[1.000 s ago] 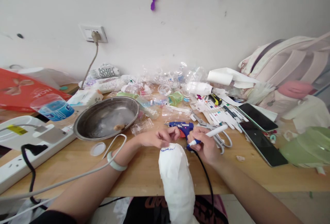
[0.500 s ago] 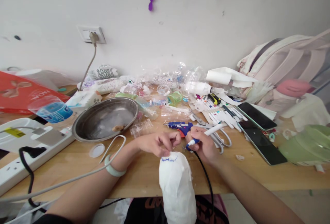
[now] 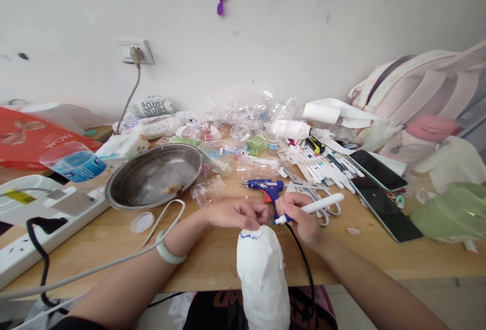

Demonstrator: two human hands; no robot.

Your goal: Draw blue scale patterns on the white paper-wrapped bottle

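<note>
A white, paper-wrapped bottle-shaped form (image 3: 264,279) leans up from my lap at the table's front edge, a blue wavy line drawn near its top. The curled fingers of my left hand (image 3: 243,214) hold it by the top end. My right hand (image 3: 301,218) grips a white marker (image 3: 319,203) whose blue tip points left, just above the form and apart from it. Behind my hands lies a blue glue gun (image 3: 264,184) with an orange trigger, its black cord running down past the form. Scissors (image 3: 304,187) rest beside it.
A metal basin (image 3: 117,180) and a power strip (image 3: 49,244) stand at left, with a white cable looping over my left forearm. Several markers (image 3: 315,173), two phones (image 3: 383,208), a green container (image 3: 451,213) and a pink backpack (image 3: 425,87) are at right. Clear plastic bottles crowd the back.
The marker has swung to a flatter angle, its tip nearer the form. My left fingers have curled lower over the top of the form, which has shifted slightly right.
</note>
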